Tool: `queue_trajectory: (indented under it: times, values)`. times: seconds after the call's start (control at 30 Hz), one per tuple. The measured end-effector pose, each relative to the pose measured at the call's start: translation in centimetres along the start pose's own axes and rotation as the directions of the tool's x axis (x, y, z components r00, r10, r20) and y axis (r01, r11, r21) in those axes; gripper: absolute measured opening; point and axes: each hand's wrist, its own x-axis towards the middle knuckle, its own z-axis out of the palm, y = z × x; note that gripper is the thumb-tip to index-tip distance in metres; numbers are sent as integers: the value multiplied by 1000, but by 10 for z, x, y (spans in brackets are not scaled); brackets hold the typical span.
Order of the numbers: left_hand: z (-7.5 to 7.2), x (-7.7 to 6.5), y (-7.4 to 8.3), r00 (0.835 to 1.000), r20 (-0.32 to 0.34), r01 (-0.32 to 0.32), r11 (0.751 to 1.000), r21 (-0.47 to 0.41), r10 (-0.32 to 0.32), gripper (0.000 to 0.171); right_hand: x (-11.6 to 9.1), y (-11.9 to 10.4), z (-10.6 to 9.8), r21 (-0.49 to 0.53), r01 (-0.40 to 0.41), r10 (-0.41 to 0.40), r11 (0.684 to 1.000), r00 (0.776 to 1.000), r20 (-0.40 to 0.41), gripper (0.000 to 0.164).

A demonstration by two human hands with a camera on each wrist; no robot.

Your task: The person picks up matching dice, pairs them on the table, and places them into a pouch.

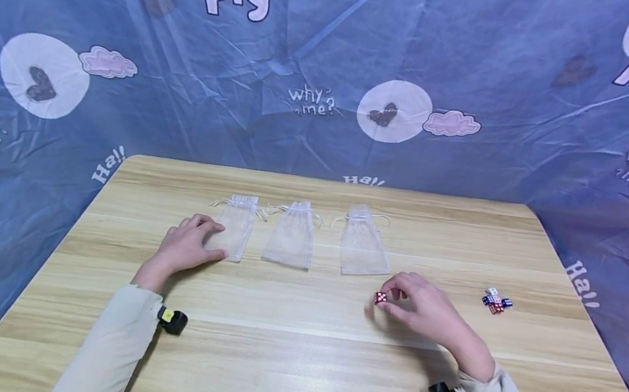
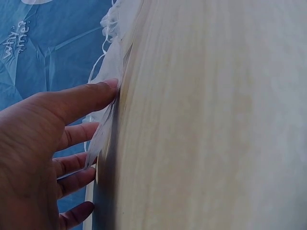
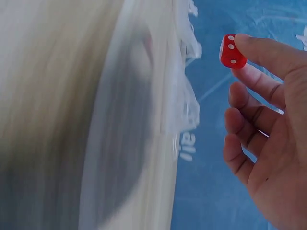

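My right hand (image 1: 425, 311) pinches a red die (image 1: 380, 298) with white dots between thumb and index finger. In the right wrist view that die (image 3: 233, 51) shows above the table, its other fingers loosely bent. My left hand (image 1: 187, 246) rests at the left side of the left sheer white drawstring pouch (image 1: 236, 228). Its thumb and fingertips lie on the pouch edge, spread apart. In the left wrist view the thumb (image 2: 91, 98) touches the thin mesh. A middle pouch (image 1: 291, 236) and a right pouch (image 1: 364, 247) lie flat beside it, drawstrings toward the back.
A small cluster of dice (image 1: 496, 303), red, blue and white, sits on the right part of the wooden table (image 1: 280, 347). A blue printed cloth (image 1: 325, 42) hangs behind the table and along its sides.
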Motion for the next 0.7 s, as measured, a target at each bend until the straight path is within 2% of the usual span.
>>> queue_trajectory:
  times: [0.7]
  values:
    - [-4,-2,3,1000,11,-14,1000,-7,14,66,34,-51,36,-2,132,-130,991,982,140,16]
